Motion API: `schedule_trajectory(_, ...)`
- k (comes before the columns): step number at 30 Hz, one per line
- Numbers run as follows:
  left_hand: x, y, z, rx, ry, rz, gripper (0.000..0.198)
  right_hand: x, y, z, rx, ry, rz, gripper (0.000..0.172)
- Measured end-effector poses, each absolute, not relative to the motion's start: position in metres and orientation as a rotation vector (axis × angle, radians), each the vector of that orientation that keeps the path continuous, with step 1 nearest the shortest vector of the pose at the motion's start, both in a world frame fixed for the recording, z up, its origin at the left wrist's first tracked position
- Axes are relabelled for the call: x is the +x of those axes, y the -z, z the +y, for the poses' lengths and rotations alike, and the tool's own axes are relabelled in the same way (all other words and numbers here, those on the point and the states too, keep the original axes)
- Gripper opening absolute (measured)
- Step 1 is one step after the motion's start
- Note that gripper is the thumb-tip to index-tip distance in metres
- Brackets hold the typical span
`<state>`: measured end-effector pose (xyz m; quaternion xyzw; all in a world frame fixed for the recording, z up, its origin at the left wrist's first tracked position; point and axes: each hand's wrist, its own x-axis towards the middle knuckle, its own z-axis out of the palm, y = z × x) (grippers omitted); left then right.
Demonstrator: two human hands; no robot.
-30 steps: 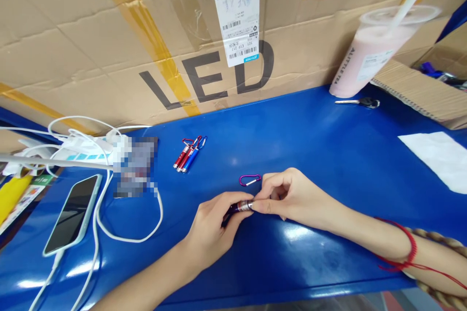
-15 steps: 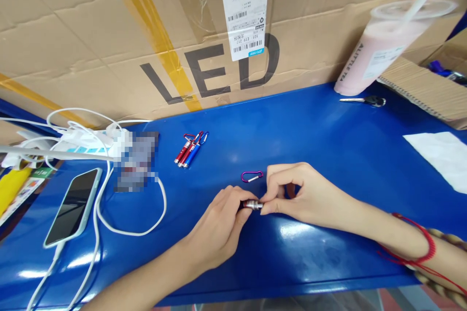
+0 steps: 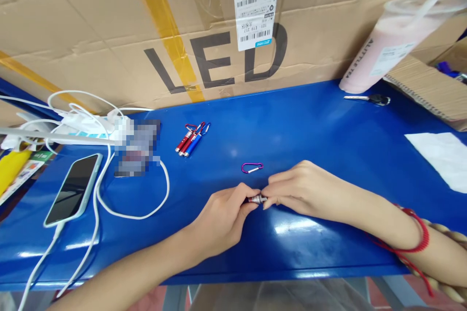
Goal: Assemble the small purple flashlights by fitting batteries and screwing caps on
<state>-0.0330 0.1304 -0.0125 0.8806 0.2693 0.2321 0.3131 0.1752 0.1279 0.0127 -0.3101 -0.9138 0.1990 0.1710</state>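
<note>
My left hand [image 3: 224, 216] pinches a small metallic cylinder with a reddish part [image 3: 257, 199], held low over the blue table [image 3: 314, 136]. The fingertips of my right hand [image 3: 304, 189] close on the cylinder's silver right end. Most of its left part is hidden by my left fingers. Just behind my hands lies a purple carabiner [image 3: 252, 168]. Further left and back rest two red penlights [image 3: 185, 140] and a blue penlight [image 3: 193, 146], side by side with carabiners at their upper ends.
A phone [image 3: 73, 189] with white cables [image 3: 168, 187] and a power strip lies left. A large cardboard box [image 3: 120, 24] stands behind. At right are a pink drink cup [image 3: 383, 53], a key [image 3: 379, 100], white paper [image 3: 440, 158] and corrugated cardboard [image 3: 426, 87].
The camera view has shifted slightly. The fingers of my right hand have drawn closer together, and my two hands' fingertips are nearer each other around the cylinder.
</note>
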Motion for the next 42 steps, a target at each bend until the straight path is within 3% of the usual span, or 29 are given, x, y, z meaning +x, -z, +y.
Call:
schedule_trajectory(4, -0.034, 0.015, 0.13, 2.373, -0.617, 0.701, 0.011, 0.171, -0.009, 0.127, -0.881, -0.569, -2.646, 0.039)
schedule_trajectory(8, -0.035, 0.019, 0.131, 2.43, -0.641, 0.699, 0.013, 0.166, -0.004, 0.127, -0.887, -0.719, -2.574, 0.034)
schedule_trajectory(16, -0.035, 0.021, 0.13, 2.587, -0.87, 0.735, 0.018, 0.155, -0.002, 0.12, -1.17, -1.73, -1.836, 0.044)
schedule_trajectory(22, -0.033, 0.016, 0.129, 2.439, -0.832, 0.713, 0.024, 0.152, -0.007, 0.123, -1.192, -1.908, -1.609, 0.051)
schedule_trajectory(31, -0.033, 0.016, 0.128, 2.251, -0.86, 0.68, 0.023, 0.152, -0.014, 0.117, -1.165, -1.728, -1.751, 0.048)
schedule_trajectory(38, -0.032, 0.008, 0.127, 2.066, -0.792, 0.805, 0.019, 0.155, -0.01, 0.123, -1.261, -1.001, -1.807, 0.035)
schedule_trajectory(42, -0.033, 0.005, 0.13, 2.03, -0.773, 0.86, 0.018, 0.157, -0.011, 0.123, -1.196, -0.815, -1.811, 0.025)
